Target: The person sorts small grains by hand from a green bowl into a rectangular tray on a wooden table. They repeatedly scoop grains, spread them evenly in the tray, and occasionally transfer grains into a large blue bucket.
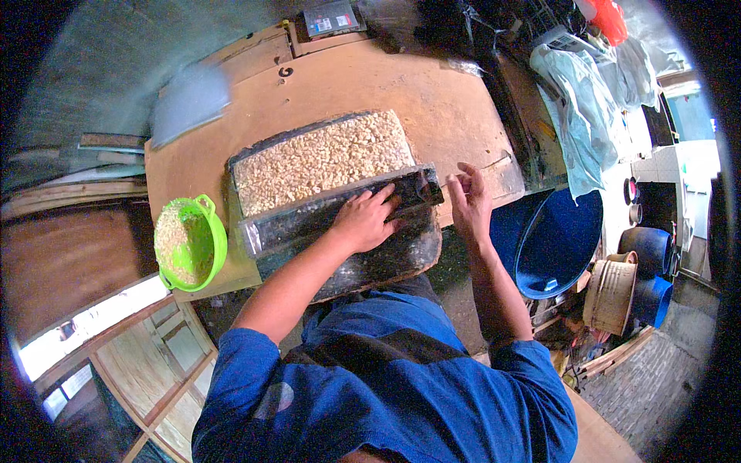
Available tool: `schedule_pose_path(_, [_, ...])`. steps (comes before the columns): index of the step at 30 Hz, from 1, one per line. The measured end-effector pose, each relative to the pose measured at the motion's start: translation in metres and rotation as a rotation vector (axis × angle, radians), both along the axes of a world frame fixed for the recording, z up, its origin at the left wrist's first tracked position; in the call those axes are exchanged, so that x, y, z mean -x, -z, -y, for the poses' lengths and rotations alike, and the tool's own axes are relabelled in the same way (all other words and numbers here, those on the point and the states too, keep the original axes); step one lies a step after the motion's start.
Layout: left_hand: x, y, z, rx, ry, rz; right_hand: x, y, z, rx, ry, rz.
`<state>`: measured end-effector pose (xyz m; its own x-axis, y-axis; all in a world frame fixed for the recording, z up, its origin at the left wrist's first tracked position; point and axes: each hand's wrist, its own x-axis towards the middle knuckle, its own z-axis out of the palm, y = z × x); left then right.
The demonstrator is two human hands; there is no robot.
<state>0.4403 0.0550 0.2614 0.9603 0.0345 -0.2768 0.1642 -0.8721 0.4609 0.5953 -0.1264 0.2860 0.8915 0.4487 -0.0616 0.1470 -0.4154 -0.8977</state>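
Observation:
My left hand (pixel 367 220) lies palm down with spread fingers on a dark, plastic-covered bar (pixel 307 217). That bar runs along the near side of a rectangular layer of pale beans or bean pieces (pixel 324 159). Just right of the bar's end is my right hand (pixel 470 199), raised with bent fingers apart and nothing visible in it. A blackened board (pixel 376 263) sits beneath the bar, on my side. Left of the layer, a bright green plastic basket (pixel 220 243) with loop handles holds more pale pieces.
The layer is on a wooden table (pixel 347 81). Clear plastic sheeting (pixel 191 104) lies at its far left. A large blue barrel (pixel 556 243) stands beyond the right edge, with smaller drums (pixel 611 295) behind. Plastic bags (pixel 579 116) hang at upper right.

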Motion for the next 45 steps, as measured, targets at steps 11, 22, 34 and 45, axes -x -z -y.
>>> schedule_pose_path(11, [0.002,-0.001,0.002,0.002,-0.011,0.034,-0.001,0.012,-0.001,0.155,-0.005,0.031])
schedule_pose_path(22, [-0.005,0.0,0.002,0.049,-0.023,0.13,-0.004,0.0,0.011,0.019,0.025,0.098])
schedule_pose_path(34, [-0.012,0.008,0.007,0.038,0.009,0.169,0.019,-0.039,0.012,0.007,0.072,0.339])
schedule_pose_path(45, [0.018,0.008,-0.001,0.053,-0.084,0.183,0.066,-0.046,0.001,-0.007,-0.498,0.549])
